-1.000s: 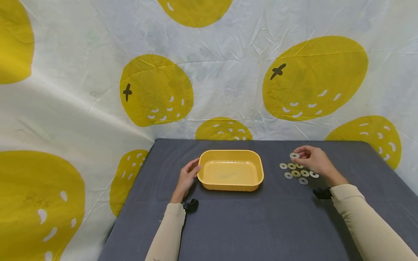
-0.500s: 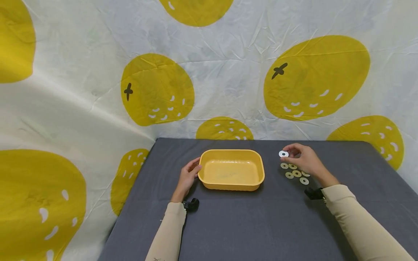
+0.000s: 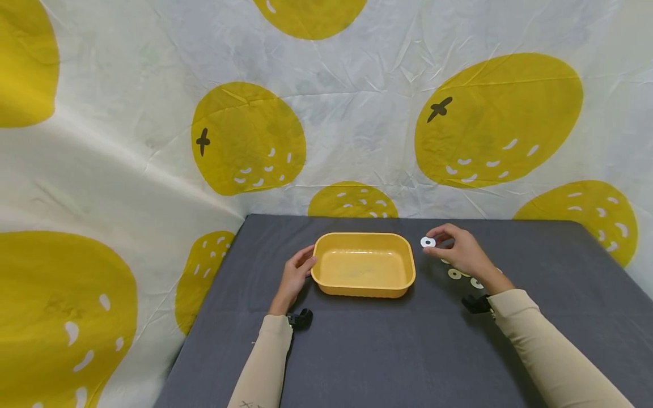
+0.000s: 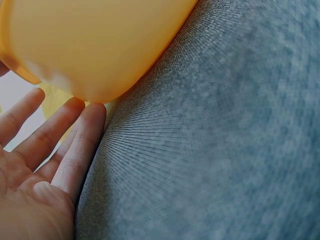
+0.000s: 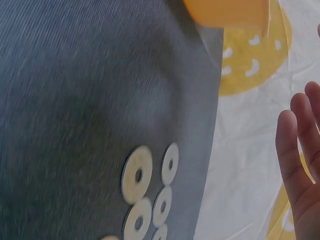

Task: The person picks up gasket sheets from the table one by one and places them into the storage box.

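My left hand (image 3: 293, 276) rests against the left end of a yellow rectangular tray (image 3: 363, 292), its fingertips right at the rim. In the left wrist view three fingers reach out straight toward the tray's underside curve (image 4: 90, 92). My right hand (image 3: 463, 252) pinches a flat metal washer (image 3: 423, 242) between thumb and fingers, raised just right of the tray. That washer is out of sight in the right wrist view, where the other fingers (image 5: 287, 145) extend loosely. Below the right hand lie several more washers (image 5: 131, 182), partly covered by it in the head view.
A dark grey cloth (image 3: 367, 351) covers the table. Behind and to the left hangs a white sheet (image 3: 352, 141) printed with large yellow fruit. Black wrist cameras (image 3: 301, 318) sit on both wrists. The tray's inside floor is bare.
My right hand has carried the pinched washer leftward from above the other washers to near the tray's right end. The left hand and tray stay in place.
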The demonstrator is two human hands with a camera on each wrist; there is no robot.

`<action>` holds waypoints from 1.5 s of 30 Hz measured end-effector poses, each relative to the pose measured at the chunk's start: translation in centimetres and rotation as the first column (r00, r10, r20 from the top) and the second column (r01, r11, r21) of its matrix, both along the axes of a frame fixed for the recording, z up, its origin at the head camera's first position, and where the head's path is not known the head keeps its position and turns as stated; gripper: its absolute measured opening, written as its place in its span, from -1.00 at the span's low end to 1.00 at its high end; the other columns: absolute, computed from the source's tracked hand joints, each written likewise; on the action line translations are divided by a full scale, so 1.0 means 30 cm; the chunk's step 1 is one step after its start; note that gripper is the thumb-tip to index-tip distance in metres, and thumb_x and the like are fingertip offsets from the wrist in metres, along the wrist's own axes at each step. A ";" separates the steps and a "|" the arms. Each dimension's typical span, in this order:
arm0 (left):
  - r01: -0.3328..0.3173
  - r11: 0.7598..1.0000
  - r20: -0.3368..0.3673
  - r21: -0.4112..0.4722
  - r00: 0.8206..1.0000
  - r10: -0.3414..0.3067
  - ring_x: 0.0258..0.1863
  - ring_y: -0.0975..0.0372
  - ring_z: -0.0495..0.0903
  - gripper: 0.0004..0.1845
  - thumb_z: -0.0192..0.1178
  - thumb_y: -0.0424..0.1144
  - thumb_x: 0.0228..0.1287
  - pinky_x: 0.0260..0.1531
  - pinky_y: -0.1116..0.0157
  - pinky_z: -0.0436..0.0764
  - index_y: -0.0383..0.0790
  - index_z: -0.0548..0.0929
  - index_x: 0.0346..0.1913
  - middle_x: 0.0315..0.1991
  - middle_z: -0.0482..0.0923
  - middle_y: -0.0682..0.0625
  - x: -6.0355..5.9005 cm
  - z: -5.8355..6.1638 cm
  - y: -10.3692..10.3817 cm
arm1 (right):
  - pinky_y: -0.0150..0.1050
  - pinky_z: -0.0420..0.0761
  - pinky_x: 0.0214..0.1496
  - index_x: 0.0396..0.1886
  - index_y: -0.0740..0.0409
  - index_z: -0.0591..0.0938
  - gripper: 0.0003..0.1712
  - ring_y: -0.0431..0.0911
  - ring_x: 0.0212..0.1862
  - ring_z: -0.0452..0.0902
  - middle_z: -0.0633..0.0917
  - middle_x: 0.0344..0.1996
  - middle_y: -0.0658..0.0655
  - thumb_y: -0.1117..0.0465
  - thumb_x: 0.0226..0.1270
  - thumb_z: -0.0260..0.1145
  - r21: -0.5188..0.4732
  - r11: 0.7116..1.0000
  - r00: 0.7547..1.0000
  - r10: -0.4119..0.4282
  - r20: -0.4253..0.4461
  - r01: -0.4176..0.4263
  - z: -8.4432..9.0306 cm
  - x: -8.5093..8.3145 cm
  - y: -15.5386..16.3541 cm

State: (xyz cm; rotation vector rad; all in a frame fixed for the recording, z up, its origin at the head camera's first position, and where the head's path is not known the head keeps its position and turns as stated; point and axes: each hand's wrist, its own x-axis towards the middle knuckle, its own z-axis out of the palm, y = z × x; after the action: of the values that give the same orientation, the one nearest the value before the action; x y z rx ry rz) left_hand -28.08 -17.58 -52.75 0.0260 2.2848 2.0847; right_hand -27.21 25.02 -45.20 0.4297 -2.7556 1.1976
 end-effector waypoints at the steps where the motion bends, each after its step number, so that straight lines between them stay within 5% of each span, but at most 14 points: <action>1: 0.007 1.000 0.008 -0.001 1.000 -0.007 0.16 0.14 0.65 -0.48 0.23 -0.12 0.50 -0.02 0.28 0.72 -0.10 0.50 0.45 0.33 0.56 -0.21 -0.003 0.002 -0.002 | -0.40 0.62 -0.09 0.09 0.17 0.65 -0.54 0.11 -0.02 0.64 0.69 -0.04 0.23 0.05 0.31 0.51 -0.006 1.000 1.000 0.003 0.000 -0.003 0.000 -0.001 -0.008; 24: -0.009 1.000 -0.039 -0.009 0.999 0.009 0.18 0.04 0.64 -0.56 0.20 -0.17 0.51 -0.01 0.26 0.72 0.01 0.56 0.40 0.26 0.61 -0.16 -0.006 -0.015 0.003 | -0.11 0.66 0.04 0.05 0.17 0.66 -0.60 0.06 -0.04 0.64 0.73 -0.07 0.21 0.12 0.31 0.51 -0.090 0.992 0.996 0.090 -0.006 -0.090 0.013 -0.030 -0.208; 32: -0.002 1.000 -0.041 -0.012 0.999 0.002 0.20 0.01 0.63 -0.56 0.20 -0.17 0.52 0.01 0.26 0.72 0.00 0.55 0.40 0.27 0.60 -0.18 -0.004 -0.016 -0.001 | -0.32 0.64 -0.06 0.02 0.14 0.67 -0.62 0.00 -0.08 0.63 0.72 -0.10 0.16 0.12 0.28 0.53 -0.115 0.987 0.993 0.116 0.010 -0.114 0.015 -0.049 -0.292; 45: 0.003 1.000 -0.049 -0.012 0.999 -0.004 0.16 0.08 0.65 -0.55 0.22 -0.12 0.50 0.01 0.26 0.72 0.05 0.57 0.39 0.25 0.62 -0.12 -0.003 -0.016 -0.008 | -0.04 0.66 0.07 0.05 0.13 0.66 -0.63 0.03 -0.05 0.64 0.71 -0.05 0.19 0.14 0.31 0.51 -0.188 0.968 0.985 0.173 0.020 -0.167 0.024 -0.067 -0.444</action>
State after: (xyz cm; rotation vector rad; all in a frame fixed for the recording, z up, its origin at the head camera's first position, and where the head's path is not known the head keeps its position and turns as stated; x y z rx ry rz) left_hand -28.16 -17.83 -53.23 0.0811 2.3225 2.0922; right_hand -29.23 11.69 -44.47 0.6402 -2.6473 1.5007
